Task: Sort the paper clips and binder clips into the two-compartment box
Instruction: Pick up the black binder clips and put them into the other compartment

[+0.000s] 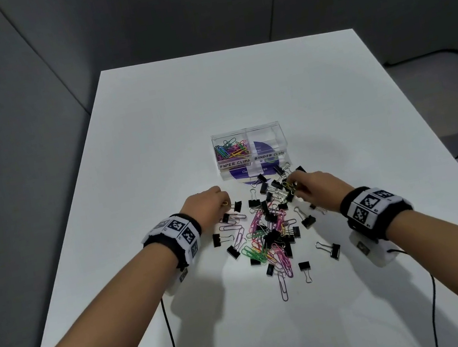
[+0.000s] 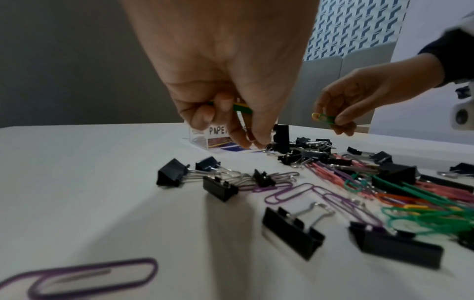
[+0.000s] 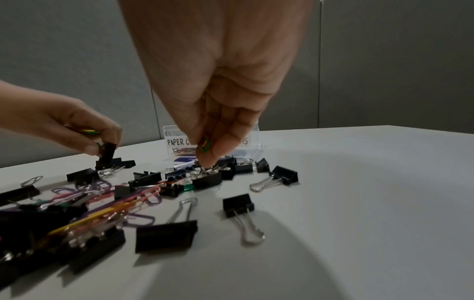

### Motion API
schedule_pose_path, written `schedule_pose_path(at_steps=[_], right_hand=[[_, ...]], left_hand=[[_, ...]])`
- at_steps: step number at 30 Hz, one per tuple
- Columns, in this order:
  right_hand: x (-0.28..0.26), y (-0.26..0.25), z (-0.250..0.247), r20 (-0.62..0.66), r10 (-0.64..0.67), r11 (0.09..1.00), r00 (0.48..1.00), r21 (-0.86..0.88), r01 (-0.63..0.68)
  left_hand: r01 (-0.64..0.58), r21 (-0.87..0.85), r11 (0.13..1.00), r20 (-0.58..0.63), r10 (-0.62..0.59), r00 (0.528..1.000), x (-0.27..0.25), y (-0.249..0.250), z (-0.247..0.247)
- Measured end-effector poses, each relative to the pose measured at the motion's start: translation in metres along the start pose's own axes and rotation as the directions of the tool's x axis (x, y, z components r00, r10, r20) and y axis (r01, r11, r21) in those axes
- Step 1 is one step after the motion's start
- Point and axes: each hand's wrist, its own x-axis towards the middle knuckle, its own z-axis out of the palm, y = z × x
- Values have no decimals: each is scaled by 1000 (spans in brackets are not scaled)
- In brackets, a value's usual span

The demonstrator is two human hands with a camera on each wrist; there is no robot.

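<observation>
Head view: left hand [image 1: 207,201] and right hand [image 1: 309,185] each pinch paper clips [image 2: 323,118] over the pile near the box [image 1: 250,151]. Light, springy, slippery wire, probably best pinched flat across the loops.

Box [image 3: 252,140] label half hidden behind right hand [image 3: 218,91]. Big purple paper clip [image 2: 84,276] blurred, cut by left-wrist frame edge. Left hand [image 1: 206,201] fingertips hidden from head view.
</observation>
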Motion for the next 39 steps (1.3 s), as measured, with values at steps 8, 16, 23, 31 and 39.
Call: schedule_pose_path(at_steps=[8,16,23,31,39], right_hand=[[-1,-5,0,74,109,994,991,6,-110],[5,-6,11,50,48,997,998,-64,-45],[17,-10,21,43,-33,971,999,-233,42],[22,-10,24,52,-22,955,998,-293,36],[26,-13,17,156,7,971,988,-236,30]], left_hand=[[183,-68,981,-92,-189,978,7,-16,-6],[-53,-50,997,45,55,997,1,-5,1],[-86,55,995,117,79,990,8,5,12],[-77,76,994,99,69,993,10,4,10],[-7,-28,1000,117,10,993,14,2,10]])
